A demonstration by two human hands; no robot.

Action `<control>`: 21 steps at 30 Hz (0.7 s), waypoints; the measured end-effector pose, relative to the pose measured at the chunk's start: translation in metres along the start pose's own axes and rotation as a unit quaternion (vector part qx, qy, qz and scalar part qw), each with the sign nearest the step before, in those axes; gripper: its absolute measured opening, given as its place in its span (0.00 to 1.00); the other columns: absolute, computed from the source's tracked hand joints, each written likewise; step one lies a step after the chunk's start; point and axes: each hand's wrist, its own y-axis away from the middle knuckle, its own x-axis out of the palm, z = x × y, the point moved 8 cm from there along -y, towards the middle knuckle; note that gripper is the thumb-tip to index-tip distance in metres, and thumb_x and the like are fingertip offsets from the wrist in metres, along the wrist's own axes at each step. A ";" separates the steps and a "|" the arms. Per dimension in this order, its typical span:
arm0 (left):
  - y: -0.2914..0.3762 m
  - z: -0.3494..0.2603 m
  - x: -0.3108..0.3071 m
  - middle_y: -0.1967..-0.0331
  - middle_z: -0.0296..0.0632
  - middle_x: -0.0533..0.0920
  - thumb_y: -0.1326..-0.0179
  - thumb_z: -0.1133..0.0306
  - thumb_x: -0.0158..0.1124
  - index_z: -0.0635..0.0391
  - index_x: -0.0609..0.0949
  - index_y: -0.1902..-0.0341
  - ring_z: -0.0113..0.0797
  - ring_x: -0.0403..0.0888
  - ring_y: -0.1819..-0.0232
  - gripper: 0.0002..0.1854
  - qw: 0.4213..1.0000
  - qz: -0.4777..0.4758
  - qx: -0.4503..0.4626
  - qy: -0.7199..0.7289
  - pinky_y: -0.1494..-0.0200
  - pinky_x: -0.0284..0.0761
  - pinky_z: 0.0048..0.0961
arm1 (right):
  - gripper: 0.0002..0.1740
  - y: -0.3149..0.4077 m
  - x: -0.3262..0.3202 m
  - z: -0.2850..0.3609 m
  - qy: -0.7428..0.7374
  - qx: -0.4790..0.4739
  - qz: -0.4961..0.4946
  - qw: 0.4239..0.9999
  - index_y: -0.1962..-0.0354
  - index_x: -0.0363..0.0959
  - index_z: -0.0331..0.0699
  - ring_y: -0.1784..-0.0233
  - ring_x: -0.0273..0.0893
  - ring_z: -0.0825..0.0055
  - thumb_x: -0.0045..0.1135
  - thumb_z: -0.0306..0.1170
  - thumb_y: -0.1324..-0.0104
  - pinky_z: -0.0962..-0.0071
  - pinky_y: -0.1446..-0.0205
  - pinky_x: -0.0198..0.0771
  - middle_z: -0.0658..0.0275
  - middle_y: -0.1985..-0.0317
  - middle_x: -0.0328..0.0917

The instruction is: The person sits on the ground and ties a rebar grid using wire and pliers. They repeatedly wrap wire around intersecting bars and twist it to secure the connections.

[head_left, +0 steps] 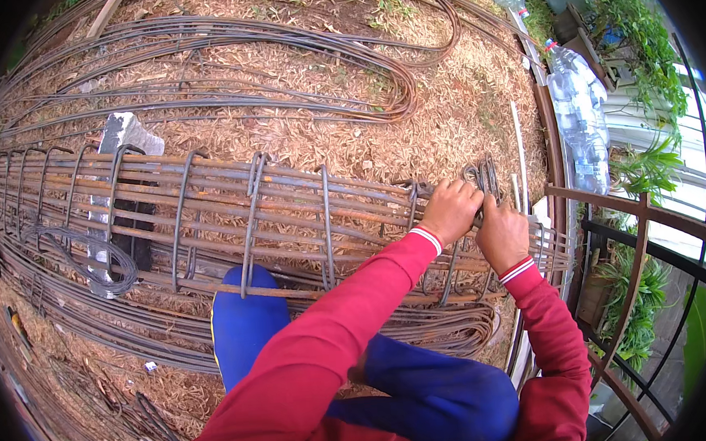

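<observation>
A long rebar cage (292, 215) of rusty lengthwise bars and bent steel stirrups (327, 222) stretches across my view. Near its right end my left hand (451, 211) is curled over the far upper bars, knuckles up. Close beside it, my right hand (503, 237) grips at the same spot, thumb upward. A dark steel piece shows between the two hands, but my fingers hide what exactly it is. Just beyond them lies a small bundle of bent steel stirrups (483, 173). A coil of thin tie wire (116, 268) hangs on the cage at the left.
A black-and-white block (123, 137) stands under the cage. Long bent rebars (381, 91) lie on dry leaf litter beyond it, and more bent rebars (456, 326) lie beneath. At right are a rusty metal frame (640, 209) and a bag of plastic bottles (580, 115).
</observation>
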 end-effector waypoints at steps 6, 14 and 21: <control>0.007 0.000 0.013 0.69 0.38 0.82 0.46 0.69 0.61 0.51 0.82 0.66 0.38 0.82 0.58 0.05 0.996 0.091 0.021 -0.001 0.52 0.72 0.37 | 0.12 0.009 0.015 -0.003 -0.086 0.029 0.021 0.996 0.62 0.72 0.37 0.64 0.84 0.53 0.60 0.29 0.44 0.55 0.58 0.77 0.49 0.70 0.82; -0.022 0.019 0.023 0.72 0.51 0.86 0.51 0.68 0.66 0.55 0.87 0.73 0.52 0.87 0.65 0.05 0.957 0.253 -0.125 0.061 0.60 0.82 0.44 | 0.13 -0.042 0.009 -0.022 -0.123 -0.083 0.187 0.971 0.63 0.82 0.35 0.57 0.82 0.47 0.59 0.31 0.46 0.53 0.48 0.76 0.46 0.66 0.83; -0.035 0.031 0.009 0.72 0.51 0.85 0.49 0.68 0.70 0.57 0.84 0.67 0.51 0.85 0.65 0.08 0.970 0.123 -0.182 0.105 0.60 0.80 0.45 | 0.12 -0.067 -0.037 -0.008 -0.009 -0.158 0.131 0.979 0.66 0.80 0.35 0.62 0.84 0.52 0.65 0.35 0.43 0.53 0.57 0.79 0.48 0.69 0.83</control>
